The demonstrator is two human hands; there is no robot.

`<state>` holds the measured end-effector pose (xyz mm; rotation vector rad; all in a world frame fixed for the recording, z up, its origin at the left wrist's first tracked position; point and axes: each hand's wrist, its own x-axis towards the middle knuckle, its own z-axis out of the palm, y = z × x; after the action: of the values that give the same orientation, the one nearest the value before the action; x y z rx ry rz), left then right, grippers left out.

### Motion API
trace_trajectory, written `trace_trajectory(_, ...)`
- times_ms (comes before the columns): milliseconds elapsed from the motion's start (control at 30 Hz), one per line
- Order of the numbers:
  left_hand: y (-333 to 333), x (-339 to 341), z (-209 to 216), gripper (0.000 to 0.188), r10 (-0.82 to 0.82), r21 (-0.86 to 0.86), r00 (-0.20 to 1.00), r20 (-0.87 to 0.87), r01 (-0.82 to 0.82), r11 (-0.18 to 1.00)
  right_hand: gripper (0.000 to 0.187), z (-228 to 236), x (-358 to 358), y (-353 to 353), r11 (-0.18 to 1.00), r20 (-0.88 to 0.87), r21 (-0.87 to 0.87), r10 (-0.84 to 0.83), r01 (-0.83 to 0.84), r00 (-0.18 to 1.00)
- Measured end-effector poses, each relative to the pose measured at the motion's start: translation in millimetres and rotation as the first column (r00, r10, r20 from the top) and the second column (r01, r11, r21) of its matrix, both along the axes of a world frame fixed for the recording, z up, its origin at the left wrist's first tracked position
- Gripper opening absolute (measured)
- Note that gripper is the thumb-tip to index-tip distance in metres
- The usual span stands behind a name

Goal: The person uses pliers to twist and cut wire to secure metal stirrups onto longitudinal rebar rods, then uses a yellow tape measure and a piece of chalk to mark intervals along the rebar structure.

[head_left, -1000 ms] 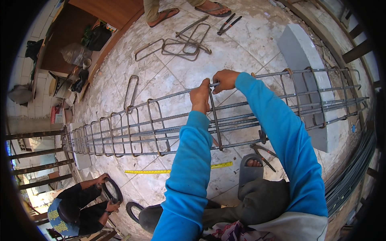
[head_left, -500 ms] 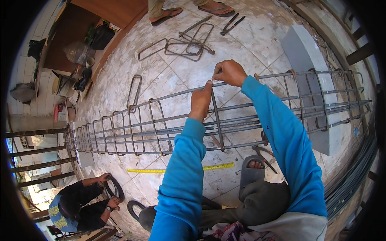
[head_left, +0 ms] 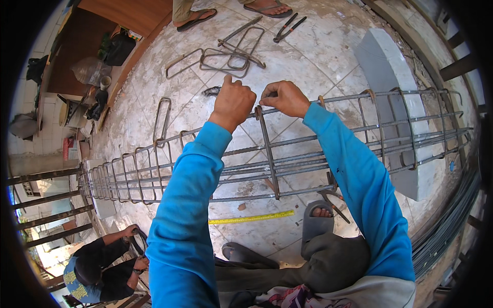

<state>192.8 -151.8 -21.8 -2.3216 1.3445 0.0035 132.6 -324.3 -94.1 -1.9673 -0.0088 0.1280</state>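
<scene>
A long rebar cage [head_left: 267, 134] of lengthwise steel bars and rectangular stirrups lies across the floor in front of me. My left hand [head_left: 233, 102] is a closed fist above the cage's far top bar. Thin dark wire [head_left: 211, 91] shows at its far-left side, apparently coming out of the fist. To its right, my right hand [head_left: 286, 97] is pinched closed at the top corner of a stirrup [head_left: 267, 149], where it crosses that bar. Whatever its fingertips hold is too small to make out.
Loose stirrups [head_left: 226, 60] and pincers [head_left: 289, 28] lie beyond the cage, near a person's sandalled feet [head_left: 197, 18]. Concrete blocks [head_left: 393, 102] stand under its ends. Another pair of pincers [head_left: 334, 203] and a yellow measuring tape [head_left: 251, 218] are nearer me. A co-worker [head_left: 97, 269] crouches at lower left.
My left hand has lifted off the bar and moved left and away from me, with dark wire now showing beside it. My right hand stays near the stirrup corner. The view has shifted slightly.
</scene>
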Motion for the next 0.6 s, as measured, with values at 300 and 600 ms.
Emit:
trace_trajectory(300,-2.9,31.0,4.1,0.005,-0.462,-0.184,0.88,0.11,0.474,0.861,0.021,-7.8,4.9,6.1,0.987,0.026,0.162,0.019,-0.023,0.999)
trace_trajectory(600,12.4,27.6,-0.8,0.003,-0.445,-0.399,0.881,0.162,0.471,0.787,0.02,-4.0,0.4,17.8,0.982,0.132,0.185,0.014,-0.038,0.991)
